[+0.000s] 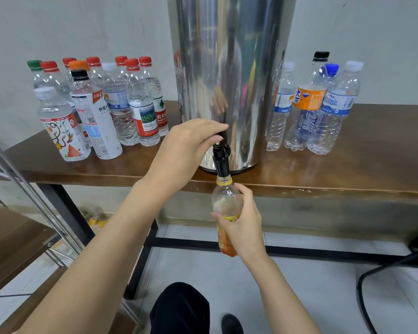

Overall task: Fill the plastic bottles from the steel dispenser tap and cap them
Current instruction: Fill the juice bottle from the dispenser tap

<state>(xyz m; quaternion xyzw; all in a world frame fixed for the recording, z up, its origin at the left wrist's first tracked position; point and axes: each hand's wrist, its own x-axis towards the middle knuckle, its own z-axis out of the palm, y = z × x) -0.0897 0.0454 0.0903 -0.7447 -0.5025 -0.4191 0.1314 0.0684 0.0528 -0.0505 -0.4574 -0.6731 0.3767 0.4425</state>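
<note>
Brown wood table [384, 141] w/ steel dispenser [229, 68] mid, capped bottles L [140, 104], more bottles R [336, 109].

Uncapped yellow-labelled bottle [225, 201] upright, mouth under black tap [220, 162] — steel dispenser [229, 68] behind.

Left hand [188, 143] on tap [221, 155] — right hand [245, 222] grips bottle [226, 203].

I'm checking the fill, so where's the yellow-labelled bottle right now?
In the head view, the yellow-labelled bottle is at centre below the table edge, its mouth under the black tap, held by the right hand.
</note>
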